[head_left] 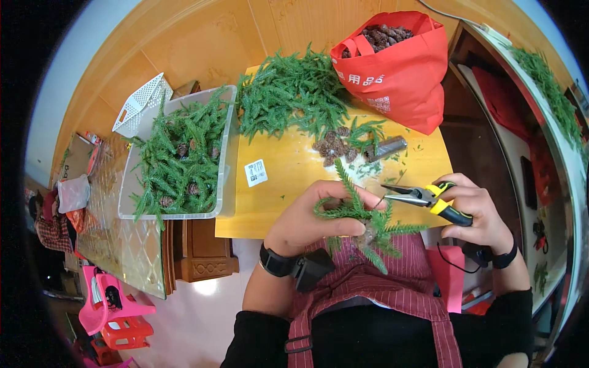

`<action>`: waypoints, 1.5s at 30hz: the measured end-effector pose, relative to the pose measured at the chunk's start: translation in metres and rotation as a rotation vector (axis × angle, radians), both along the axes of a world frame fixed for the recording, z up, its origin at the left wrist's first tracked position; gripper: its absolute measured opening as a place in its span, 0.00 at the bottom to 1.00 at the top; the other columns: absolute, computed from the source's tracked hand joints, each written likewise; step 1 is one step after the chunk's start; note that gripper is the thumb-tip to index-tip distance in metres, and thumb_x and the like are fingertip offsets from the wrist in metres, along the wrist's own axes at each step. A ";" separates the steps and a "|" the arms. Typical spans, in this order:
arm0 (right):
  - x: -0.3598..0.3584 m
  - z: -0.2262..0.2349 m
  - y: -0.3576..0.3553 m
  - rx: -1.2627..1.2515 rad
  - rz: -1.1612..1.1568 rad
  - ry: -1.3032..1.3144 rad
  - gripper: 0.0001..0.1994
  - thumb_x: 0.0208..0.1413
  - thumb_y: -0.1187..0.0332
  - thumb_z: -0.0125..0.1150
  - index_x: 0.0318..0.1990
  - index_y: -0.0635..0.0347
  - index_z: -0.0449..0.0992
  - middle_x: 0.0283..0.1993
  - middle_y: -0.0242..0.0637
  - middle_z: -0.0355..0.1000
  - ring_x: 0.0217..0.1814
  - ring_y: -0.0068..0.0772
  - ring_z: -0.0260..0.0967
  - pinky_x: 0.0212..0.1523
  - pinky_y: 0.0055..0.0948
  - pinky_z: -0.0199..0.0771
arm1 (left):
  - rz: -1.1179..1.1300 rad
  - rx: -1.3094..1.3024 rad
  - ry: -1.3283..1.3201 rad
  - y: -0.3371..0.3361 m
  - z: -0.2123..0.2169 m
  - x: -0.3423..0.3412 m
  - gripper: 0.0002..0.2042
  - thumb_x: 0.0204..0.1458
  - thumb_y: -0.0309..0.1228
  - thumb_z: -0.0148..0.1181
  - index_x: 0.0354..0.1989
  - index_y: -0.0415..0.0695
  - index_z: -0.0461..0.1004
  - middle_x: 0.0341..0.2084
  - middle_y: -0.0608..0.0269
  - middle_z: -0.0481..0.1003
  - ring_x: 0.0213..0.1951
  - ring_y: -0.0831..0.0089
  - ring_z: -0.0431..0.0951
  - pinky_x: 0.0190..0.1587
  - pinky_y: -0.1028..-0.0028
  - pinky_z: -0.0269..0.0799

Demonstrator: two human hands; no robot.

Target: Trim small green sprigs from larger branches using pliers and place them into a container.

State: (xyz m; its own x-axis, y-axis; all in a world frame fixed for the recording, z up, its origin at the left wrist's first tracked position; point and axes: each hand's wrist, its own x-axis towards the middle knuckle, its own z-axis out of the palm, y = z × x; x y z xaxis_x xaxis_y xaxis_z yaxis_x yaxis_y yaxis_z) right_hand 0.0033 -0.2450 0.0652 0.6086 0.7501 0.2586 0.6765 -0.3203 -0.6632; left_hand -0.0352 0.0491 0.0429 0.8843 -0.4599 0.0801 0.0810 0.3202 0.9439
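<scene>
While left hand (319, 214) clasps green sprig (362, 214), pliers (423, 197) touch it.

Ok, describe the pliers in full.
The pliers are long-nosed, with bare grey metal jaws tapering to a thin point and yellow-and-black grips. The right hand holds them by the grips, lying nearly level, tip pointing left toward the green sprig gripped in the left hand. The jaws look nearly closed.

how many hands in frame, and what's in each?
2. Left hand grips a green sprig; right hand holds yellow-handled pliers. No others visible.
</scene>
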 end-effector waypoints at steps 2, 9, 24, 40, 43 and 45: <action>0.000 0.000 0.001 -0.002 -0.007 -0.060 0.20 0.38 0.54 0.67 0.21 0.64 0.70 0.32 0.40 0.71 0.46 0.46 0.65 0.46 0.38 0.62 | 0.006 -0.027 -0.001 0.000 -0.002 -0.002 0.19 0.34 0.23 0.66 0.39 0.35 0.72 0.38 0.53 0.74 0.42 0.66 0.74 0.48 0.68 0.67; 0.002 0.000 0.003 -0.011 0.036 -0.124 0.18 0.36 0.57 0.69 0.20 0.63 0.70 0.30 0.37 0.70 0.43 0.45 0.65 0.42 0.37 0.65 | -0.032 -0.069 0.029 0.003 -0.007 -0.003 0.21 0.30 0.24 0.69 0.36 0.34 0.71 0.36 0.51 0.74 0.41 0.64 0.74 0.47 0.67 0.67; 0.005 0.007 0.006 -0.021 0.114 -0.138 0.17 0.33 0.59 0.71 0.22 0.62 0.71 0.28 0.36 0.71 0.40 0.44 0.67 0.41 0.36 0.68 | -0.102 -0.127 0.052 0.000 -0.011 -0.003 0.21 0.31 0.27 0.70 0.36 0.35 0.72 0.34 0.50 0.74 0.39 0.61 0.74 0.44 0.65 0.68; 0.006 -0.001 0.003 0.023 0.147 -0.070 0.18 0.33 0.57 0.71 0.22 0.61 0.72 0.28 0.37 0.70 0.40 0.44 0.67 0.38 0.35 0.68 | -0.089 -0.101 0.053 0.001 -0.012 -0.002 0.19 0.29 0.29 0.70 0.31 0.36 0.73 0.33 0.51 0.75 0.38 0.63 0.74 0.44 0.67 0.67; 0.006 -0.002 0.004 0.029 0.160 -0.065 0.17 0.33 0.57 0.71 0.22 0.61 0.72 0.27 0.36 0.70 0.38 0.44 0.68 0.37 0.35 0.68 | -0.084 -0.148 0.026 0.002 -0.017 -0.003 0.19 0.28 0.29 0.70 0.31 0.35 0.73 0.32 0.51 0.75 0.38 0.63 0.74 0.44 0.66 0.66; 0.006 -0.002 0.004 0.034 0.162 -0.064 0.17 0.32 0.58 0.72 0.21 0.61 0.72 0.26 0.36 0.70 0.37 0.44 0.68 0.36 0.35 0.69 | -0.083 -0.098 0.021 0.002 -0.014 -0.002 0.19 0.28 0.28 0.70 0.32 0.35 0.73 0.32 0.50 0.76 0.38 0.62 0.74 0.45 0.66 0.66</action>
State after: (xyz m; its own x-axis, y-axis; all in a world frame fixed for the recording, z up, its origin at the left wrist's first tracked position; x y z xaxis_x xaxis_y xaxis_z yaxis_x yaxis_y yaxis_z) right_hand 0.0098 -0.2413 0.0635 0.4618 0.8274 0.3195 0.7585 -0.1817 -0.6259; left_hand -0.0374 0.0510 0.0294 0.8456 -0.5224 0.1098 0.1306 0.4019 0.9063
